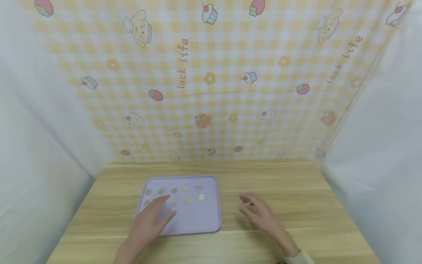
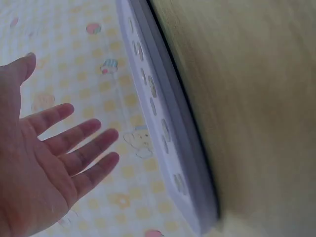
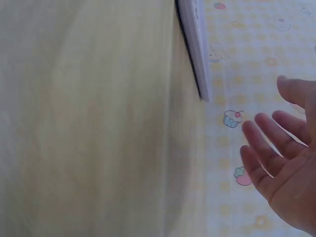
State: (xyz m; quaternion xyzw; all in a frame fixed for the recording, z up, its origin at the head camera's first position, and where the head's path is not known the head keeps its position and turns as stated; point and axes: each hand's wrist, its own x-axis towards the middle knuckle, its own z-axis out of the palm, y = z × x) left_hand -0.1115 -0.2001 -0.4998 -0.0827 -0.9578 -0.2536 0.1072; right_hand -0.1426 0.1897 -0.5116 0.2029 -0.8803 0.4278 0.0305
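A pale purple tray (image 1: 194, 222) lies on the wooden table, left of the middle. Several round coins (image 1: 174, 203) are laid out on it in two rows toward its far side. My left hand (image 1: 147, 222) hovers over the tray's left part and hides some of the coins; its fingers are spread and hold nothing, as the palm (image 2: 44, 173) in the left wrist view shows. Right of the tray, my right hand (image 1: 262, 218) hangs above the table with fingers relaxed and bare in the right wrist view, where the tray's edge (image 3: 197, 59) shows beyond.
The wooden table (image 1: 290, 183) reaches back to a yellow checked cloth (image 1: 211, 106) with cartoon prints. White curtains (image 1: 379, 146) hang at both sides.
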